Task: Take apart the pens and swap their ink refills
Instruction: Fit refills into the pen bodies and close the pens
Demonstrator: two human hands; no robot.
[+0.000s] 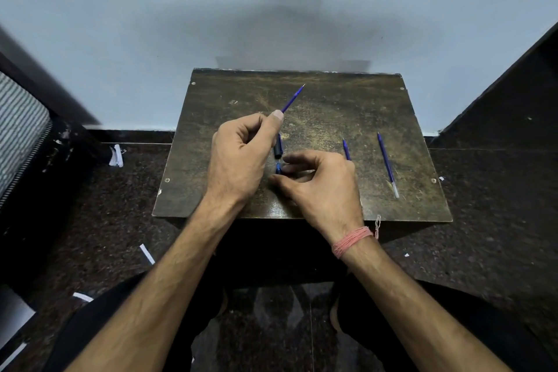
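Both bare forearms reach forward over the desk (332, 93). The left hand (241, 157) is raised, fingers curled in a pinch. The right hand (320, 184), lower beside it, curls its fingers toward the desk.

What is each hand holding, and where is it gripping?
The left hand grips a blue refill by its rear end, tip pointing away. The right hand pinches a small blue pen piece; exactly where is hidden.
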